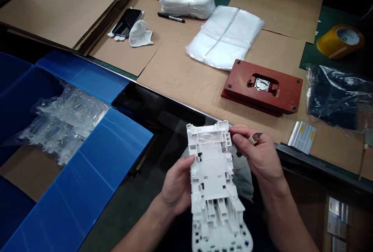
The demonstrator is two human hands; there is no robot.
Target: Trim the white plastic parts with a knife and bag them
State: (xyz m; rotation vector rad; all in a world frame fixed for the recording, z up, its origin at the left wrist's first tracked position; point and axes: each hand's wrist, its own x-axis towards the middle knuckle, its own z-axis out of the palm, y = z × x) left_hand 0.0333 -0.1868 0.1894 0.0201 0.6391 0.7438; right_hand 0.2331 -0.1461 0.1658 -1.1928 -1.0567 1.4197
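Note:
A long white moulded plastic housing (214,170) is held up in front of me, its ribbed, slotted inside facing the camera. My left hand (179,184) grips its left edge, thumb on the rim and the other fingers hidden behind. At the upper right corner of the housing is my right hand (259,153), closed, with its fingertips touching or very near the edge. Between its thumb and fingers pokes out the end of a small tool (255,138), pale and brownish; its kind is unclear.
A red-brown fixture block (262,89) sits on the cardboard-covered table (175,73), near bundled clear bags (225,36) and a silver metal plate (302,137). Tape rolls (339,41), a phone (127,22) and a pen (171,17) lie around. An open blue box (96,178) with bagged parts stands left.

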